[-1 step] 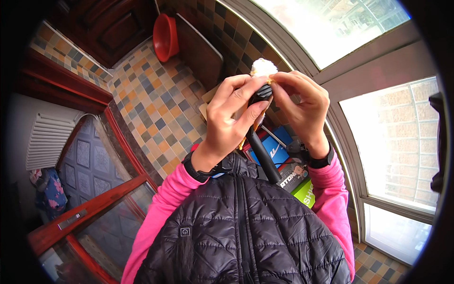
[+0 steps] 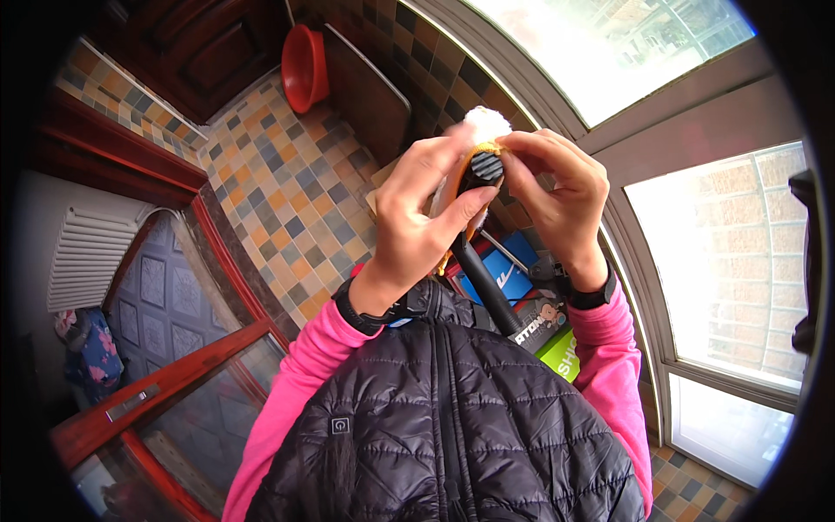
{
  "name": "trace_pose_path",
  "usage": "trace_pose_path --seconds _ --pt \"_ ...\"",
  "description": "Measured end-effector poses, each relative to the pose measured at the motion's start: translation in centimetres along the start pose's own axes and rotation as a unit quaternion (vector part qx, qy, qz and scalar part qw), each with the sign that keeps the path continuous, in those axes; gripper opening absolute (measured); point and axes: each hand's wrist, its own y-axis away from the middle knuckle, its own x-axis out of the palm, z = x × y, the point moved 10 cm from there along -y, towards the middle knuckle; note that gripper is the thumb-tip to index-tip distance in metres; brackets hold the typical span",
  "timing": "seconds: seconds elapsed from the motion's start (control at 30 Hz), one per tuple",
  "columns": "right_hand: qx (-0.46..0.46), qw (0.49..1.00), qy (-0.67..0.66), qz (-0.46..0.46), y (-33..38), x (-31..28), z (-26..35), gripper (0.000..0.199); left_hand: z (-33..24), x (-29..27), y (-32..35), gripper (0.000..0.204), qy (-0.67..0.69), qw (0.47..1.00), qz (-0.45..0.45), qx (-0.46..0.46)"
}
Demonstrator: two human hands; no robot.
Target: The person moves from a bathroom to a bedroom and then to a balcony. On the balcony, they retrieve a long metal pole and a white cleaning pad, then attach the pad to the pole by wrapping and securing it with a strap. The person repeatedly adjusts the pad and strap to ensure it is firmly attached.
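Both my hands are raised in front of me around one tool. It has a black shaft (image 2: 487, 291), a ribbed black end (image 2: 487, 165) and an orange-and-white fluffy part (image 2: 484, 123) behind it. My left hand (image 2: 422, 222) wraps the tool from the left, thumb pressed just under the ribbed end. From the right, my right hand (image 2: 561, 196) pinches the top of that end with its fingertips. The shaft runs down toward my chest. I wear pink sleeves, a black quilted vest and dark bands on both wrists.
A floor of coloured tiles (image 2: 287, 191) lies below. A red basin (image 2: 304, 65) leans by a dark wooden door (image 2: 200, 52). Bright windows (image 2: 731, 252) curve along the right. Blue and green boxes (image 2: 522, 283) lie under my hands. A red-framed glass door (image 2: 174, 391) stands lower left.
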Motion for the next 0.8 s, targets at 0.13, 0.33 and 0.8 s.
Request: trace_pose_path --seconds 0.13,0.33,0.8 --pt "0.061 0.995 -0.051 0.057 -0.1 0.3 -0.5 0.014 1.4 -0.3 0.0 0.044 0.135 0.984 0.008 -0.118" --pt "-0.032 0.995 -0.019 0.088 -0.7 0.4 0.8 0.017 0.7 -1.1 -0.6 0.041 0.054 0.997 0.028 -0.056" --pt "0.282 0.903 -0.312 0.088 2.1 2.5 -4.8 0.022 1.9 -0.1 -0.1 0.045 0.083 0.987 0.077 -0.114"
